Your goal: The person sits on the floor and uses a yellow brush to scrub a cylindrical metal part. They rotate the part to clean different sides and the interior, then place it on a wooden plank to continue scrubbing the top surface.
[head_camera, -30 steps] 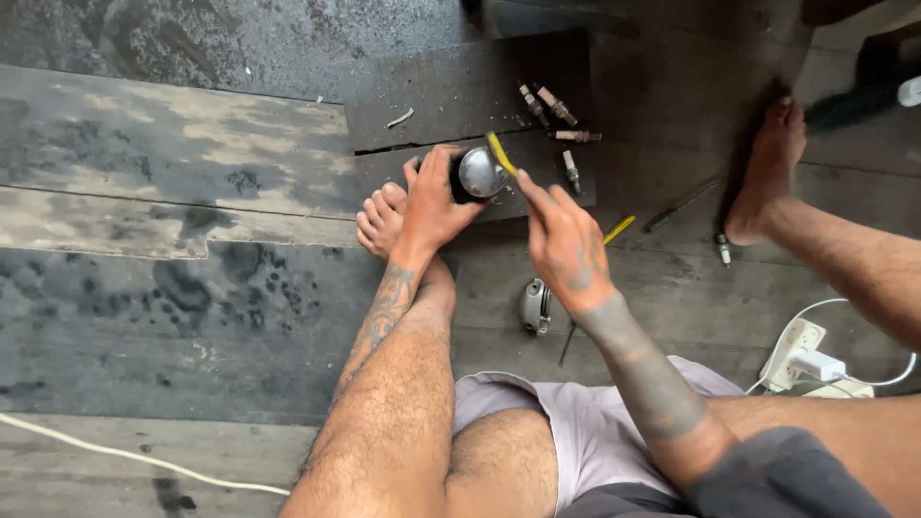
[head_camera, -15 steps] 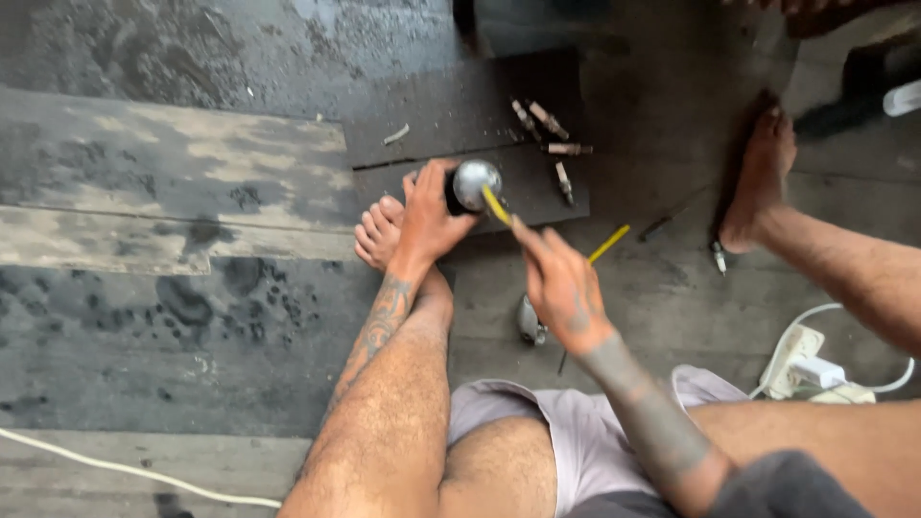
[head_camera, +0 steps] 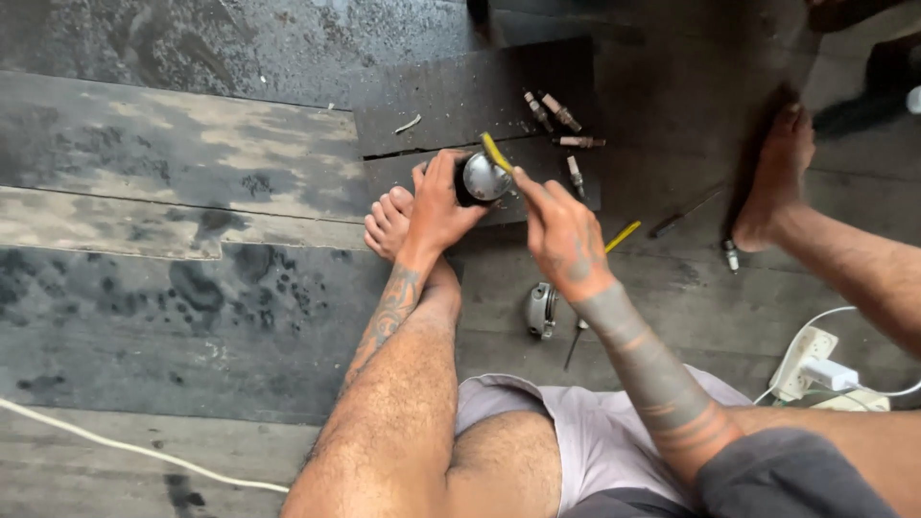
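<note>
My left hand (head_camera: 436, 206) is clenched around a small round metal part with a shiny domed face and a dark body (head_camera: 483, 178), pinning it against the dark wooden floor (head_camera: 192, 307) just beyond my left foot (head_camera: 389, 223). My right hand (head_camera: 566, 230) is pinched shut on a thin yellow-handled tool (head_camera: 496, 153), its lower end touching the dome at about its 1 o'clock edge.

What worries me: the dome looks slick and curved, so the tool's end could skid off and jab the thumb and fingers wrapped close beside it. My grip only covers the part's 9 o'clock side, so a hard push might roll it away toward the loose metal plugs (head_camera: 561, 125) lying at 2 o'clock on the dark board.

The part's bright face points up toward me, tipped slightly to 3 o'clock; its short axis runs roughly up from the floor. The tool's long axis runs from 11 o'clock down to 5 o'clock.

A second yellow-handled tool (head_camera: 622, 236) lies at 3 o'clock of my right hand, and a round metal clamp (head_camera: 541, 309) lies near my knee.
</note>
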